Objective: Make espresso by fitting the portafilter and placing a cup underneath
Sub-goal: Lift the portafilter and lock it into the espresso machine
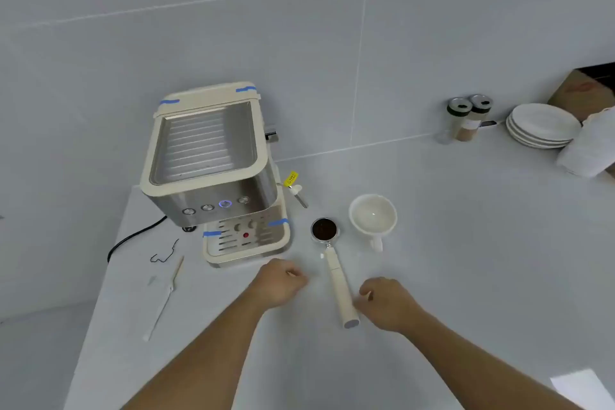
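A cream and steel espresso machine point(213, 173) stands at the back left of the white counter, with one button lit blue. To its right lies the portafilter point(334, 263), its basket full of dark coffee grounds and its cream handle pointing toward me. An empty white cup point(373, 218) sits upright just right of the basket. My left hand point(279, 283) hovers left of the handle, fingers loosely curled, holding nothing. My right hand point(387, 303) is close beside the handle's end, fingers apart, not gripping it.
The steam wand point(298, 195) with a yellow tag sticks out on the machine's right side. A black power cable point(133, 238) and a thin white brush point(164, 299) lie at the left. Two spice jars point(466, 118), stacked plates point(542, 125) and a cardboard box point(585, 90) sit far right.
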Demonstrator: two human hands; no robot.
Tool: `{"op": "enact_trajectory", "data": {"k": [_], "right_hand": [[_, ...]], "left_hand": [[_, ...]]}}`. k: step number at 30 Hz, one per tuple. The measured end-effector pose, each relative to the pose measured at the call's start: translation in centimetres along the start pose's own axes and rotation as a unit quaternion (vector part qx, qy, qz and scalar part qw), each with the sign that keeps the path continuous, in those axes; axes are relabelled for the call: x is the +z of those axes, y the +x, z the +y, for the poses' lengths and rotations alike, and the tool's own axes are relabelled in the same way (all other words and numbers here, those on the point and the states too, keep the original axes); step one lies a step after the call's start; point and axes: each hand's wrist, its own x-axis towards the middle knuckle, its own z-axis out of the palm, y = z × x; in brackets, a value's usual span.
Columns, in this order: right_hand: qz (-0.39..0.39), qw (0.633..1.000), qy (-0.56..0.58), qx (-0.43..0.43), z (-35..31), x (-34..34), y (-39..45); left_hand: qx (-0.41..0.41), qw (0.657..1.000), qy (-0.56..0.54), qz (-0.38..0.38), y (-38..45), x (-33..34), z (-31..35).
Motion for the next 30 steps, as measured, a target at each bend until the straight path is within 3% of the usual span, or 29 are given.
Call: {"op": "enact_trajectory", "data": {"k": [6,22,30], "right_hand": [[0.017,0.989,0.137,0.046,0.1,2.5,0.3],[0.032,0.999,0.005,0.024,-1.1,3.3,1.0],[0.018,0.999,0.044,0.013,-1.6,2.4,-0.1]], "left_hand": [[-0.018,0.993,-0.108,0.051,2.5,2.7,2.0],[-0.073,0.971,-0.227,0.02,4.7,4.9,3.9],[-0.072,0.939,-0.336,0.009,3.5,4.4,3.2]]}}
